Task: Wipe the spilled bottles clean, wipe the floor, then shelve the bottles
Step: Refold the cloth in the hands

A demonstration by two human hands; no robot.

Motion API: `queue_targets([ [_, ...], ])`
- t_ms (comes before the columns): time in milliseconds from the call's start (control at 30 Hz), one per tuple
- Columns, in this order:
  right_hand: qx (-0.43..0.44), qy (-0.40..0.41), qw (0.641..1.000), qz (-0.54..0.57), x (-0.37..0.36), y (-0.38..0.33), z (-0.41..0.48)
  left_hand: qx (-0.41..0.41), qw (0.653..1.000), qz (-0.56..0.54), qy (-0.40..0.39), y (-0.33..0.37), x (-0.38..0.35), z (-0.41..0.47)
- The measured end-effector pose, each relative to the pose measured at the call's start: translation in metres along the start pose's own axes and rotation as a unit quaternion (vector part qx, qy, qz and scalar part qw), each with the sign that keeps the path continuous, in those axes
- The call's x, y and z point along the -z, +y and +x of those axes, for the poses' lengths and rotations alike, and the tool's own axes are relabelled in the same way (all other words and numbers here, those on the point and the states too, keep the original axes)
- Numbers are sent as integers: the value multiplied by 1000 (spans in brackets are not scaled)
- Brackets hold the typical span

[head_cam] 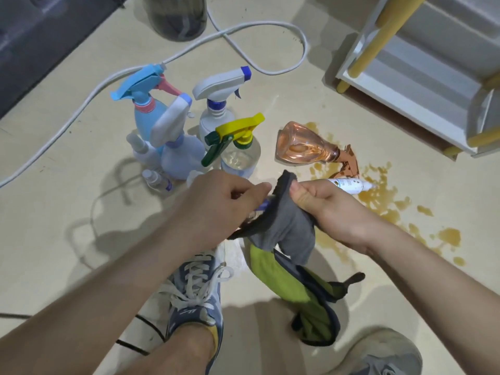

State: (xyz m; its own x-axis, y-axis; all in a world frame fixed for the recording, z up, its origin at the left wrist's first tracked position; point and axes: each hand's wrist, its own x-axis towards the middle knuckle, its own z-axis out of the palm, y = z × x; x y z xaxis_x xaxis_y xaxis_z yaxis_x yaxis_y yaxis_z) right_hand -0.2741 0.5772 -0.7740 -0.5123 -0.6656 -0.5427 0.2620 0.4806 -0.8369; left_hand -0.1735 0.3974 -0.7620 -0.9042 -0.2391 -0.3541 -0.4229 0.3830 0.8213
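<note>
Top-down view of a beige floor (54,212). Left hand (224,196) in a clenched grip around a small bottle (263,206), mostly hidden, only a blue-and-white end showing. Right hand (332,209) with its thumb pinching a grey cloth (289,228), grip closed on the fabric. Cloth wrapped against the small bottle, its green underside hanging down to the floor beside a blue-grey sneaker (194,296).

Just beyond the right hand, a white bottle (349,185) spotted with brown, lying in a brown spill (378,197); contact with the hand impossible to tell. Near it, an orange spray bottle (300,147) on its side at the spill's edge. Further left, a tight cluster of upright spray bottles (178,158), apart from the spill. Top right, a white shelf (400,85) with yellow posts.
</note>
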Motion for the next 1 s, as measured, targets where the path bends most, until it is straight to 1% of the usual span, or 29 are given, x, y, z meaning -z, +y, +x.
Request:
queue_targets([
  [33, -26, 10, 996, 79, -3, -2, -1, -13, 1000, -15, 15, -1, -1, -2],
  [100, -44, 67, 983, 163, -12, -4, -2, 1, 997, -67, 28, -5, -4, -5],
  [167, -35, 174, 963, 201, -17, -2, -4, 51, 990, -132, 15, -9, -6, -6],
  [233, -15, 285, 927, 245, -17, 2, -8, 102, 974, -201, 9, -12, -7, -8],
  [267, -1, 320, 914, 250, -20, 2, -9, 113, 969, -217, 16, -11, -8, -10],
  [300, 15, 333, 910, 247, -28, -2, -11, 115, 967, -225, 17, -9, -10, -12],
  [367, 55, 318, 917, 236, -54, -8, -12, 103, 966, -235, -10, -1, -17, -14],
  [433, 74, 307, 922, 226, -84, -10, -12, 72, 969, -232, -45, 7, -26, -15],
  [467, 75, 315, 925, 197, -97, -7, -15, 56, 976, -208, -38, 9, -28, -14],
  [567, 91, 331, 939, 16, -118, 6, -33, 33, 995, -92, 37, 7, -26, -7],
  [600, 102, 337, 936, -14, -117, 9, -38, 28, 997, -66, 41, 7, -25, -4],
  [667, 114, 359, 926, -6, -105, 11, -38, 19, 1000, -23, 7, 10, -26, -9],
  [733, 102, 391, 914, 25, -87, 8, -25, -9, 999, 37, -15, 15, -32, -16],
  [800, 95, 392, 914, 52, -81, 4, -14, -33, 997, 76, -4, 18, -35, -19],
  [833, 90, 379, 920, 46, -85, 2, -13, -29, 996, 79, 8, 17, -34, -16],
  [933, 85, 331, 939, 41, -113, 4, -30, 31, 998, 1, 61, 9, -32, -2],
  [1000, 87, 311, 945, 47, -125, 5, -39, 40, 994, -44, 87, 2, -33, 0],
])
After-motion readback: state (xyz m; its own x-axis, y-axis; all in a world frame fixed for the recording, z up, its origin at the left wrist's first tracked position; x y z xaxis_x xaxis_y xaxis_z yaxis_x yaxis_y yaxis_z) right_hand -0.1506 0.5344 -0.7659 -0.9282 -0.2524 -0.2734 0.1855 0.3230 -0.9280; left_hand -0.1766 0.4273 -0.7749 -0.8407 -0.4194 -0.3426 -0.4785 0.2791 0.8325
